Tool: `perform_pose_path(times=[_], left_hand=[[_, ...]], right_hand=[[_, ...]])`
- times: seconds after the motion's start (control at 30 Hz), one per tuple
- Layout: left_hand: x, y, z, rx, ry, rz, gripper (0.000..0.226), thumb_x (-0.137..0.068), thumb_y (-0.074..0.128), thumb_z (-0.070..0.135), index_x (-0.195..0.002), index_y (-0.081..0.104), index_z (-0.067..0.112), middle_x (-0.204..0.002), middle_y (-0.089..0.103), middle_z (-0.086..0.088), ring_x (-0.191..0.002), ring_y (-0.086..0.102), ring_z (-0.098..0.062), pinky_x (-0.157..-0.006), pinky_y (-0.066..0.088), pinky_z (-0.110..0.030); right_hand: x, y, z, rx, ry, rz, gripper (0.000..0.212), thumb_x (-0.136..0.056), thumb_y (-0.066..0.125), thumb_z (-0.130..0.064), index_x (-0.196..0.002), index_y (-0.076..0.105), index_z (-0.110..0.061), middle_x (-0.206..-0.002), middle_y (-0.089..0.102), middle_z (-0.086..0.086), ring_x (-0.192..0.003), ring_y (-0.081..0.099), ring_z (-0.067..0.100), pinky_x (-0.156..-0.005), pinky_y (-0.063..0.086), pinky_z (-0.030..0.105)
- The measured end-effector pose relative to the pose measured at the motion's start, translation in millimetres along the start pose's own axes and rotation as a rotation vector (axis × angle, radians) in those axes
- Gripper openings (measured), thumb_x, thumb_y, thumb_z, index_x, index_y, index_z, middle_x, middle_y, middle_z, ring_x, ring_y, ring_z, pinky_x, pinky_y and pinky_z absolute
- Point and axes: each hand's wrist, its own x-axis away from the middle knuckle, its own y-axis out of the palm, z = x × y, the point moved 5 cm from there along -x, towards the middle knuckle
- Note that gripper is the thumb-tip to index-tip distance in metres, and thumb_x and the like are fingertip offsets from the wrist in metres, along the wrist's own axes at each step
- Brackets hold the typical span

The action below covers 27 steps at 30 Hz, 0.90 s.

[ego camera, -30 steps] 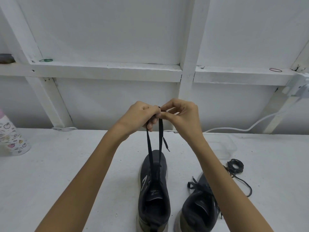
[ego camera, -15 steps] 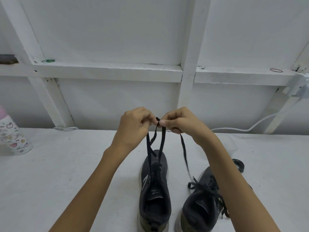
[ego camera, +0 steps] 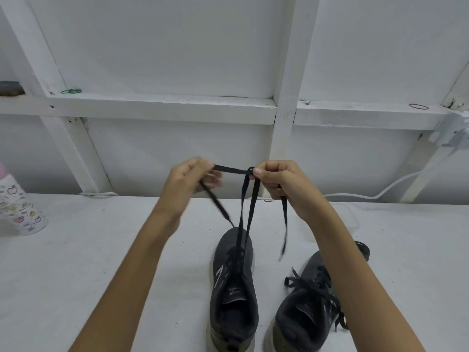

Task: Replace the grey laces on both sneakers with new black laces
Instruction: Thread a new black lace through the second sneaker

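Above a white table [ego camera: 101, 250], a person's left hand [ego camera: 189, 179] and right hand [ego camera: 281, 184] each pinch the crossed black lace [ego camera: 253, 199], whose strands rise taut from the dark sneaker [ego camera: 233, 288] standing beside its laced mate [ego camera: 299, 318].

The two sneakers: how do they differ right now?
On the centre sneaker the black lace is pulled up, pinched by the left hand and right hand; on the right-side sneaker the lace lies slack, untouched. The centre sneaker points straight away; the right-side sneaker angles rightward, partly behind the forearm. Both are dark, upright on the white table.
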Motion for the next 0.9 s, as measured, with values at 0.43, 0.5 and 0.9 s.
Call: perform_pose_path(times=[0.43, 0.5, 0.9], left_hand=[[16.1, 10.1, -21.7, -0.425, 0.243, -0.060, 0.024, -0.082, 0.073, 0.032, -0.103, 0.061, 0.025, -0.101, 0.069, 0.012, -0.099, 0.064, -0.001, -0.090, 0.047, -0.014], [16.9, 13.5, -28.8, -0.387, 0.213, -0.034, 0.017, -0.084, 0.074, 0.025, -0.097, 0.063, 0.026, -0.089, 0.072, 0.012, -0.089, 0.068, -0.001, -0.086, 0.051, -0.017], [12.5, -67.8, -34.4, -0.519, 0.184, 0.141, 0.010, -0.095, 0.059, 0.022, -0.087, 0.066, 0.024, -0.075, 0.064, 0.025, -0.060, 0.053, -0.001, -0.058, 0.038, -0.008]], right_hand=[[-2.7, 31.2, 15.1, -0.019, 0.046, -0.114, 0.025, -0.095, 0.061, -0.015, -0.071, 0.064, -0.013, -0.055, 0.026, -0.004, -0.050, 0.019, 0.012, -0.047, 0.017, 0.019], [-2.1, 34.6, 15.6, -0.026, 0.046, -0.134, 0.022, -0.095, 0.060, -0.015, -0.073, 0.064, -0.011, -0.054, 0.028, -0.005, -0.049, 0.020, 0.010, -0.046, 0.019, 0.018], [10.1, -34.5, 38.9, 0.316, 0.137, 0.066, 0.019, -0.081, 0.060, 0.009, -0.084, 0.069, -0.008, -0.040, 0.043, -0.013, -0.043, 0.025, 0.009, -0.043, 0.023, 0.017]])
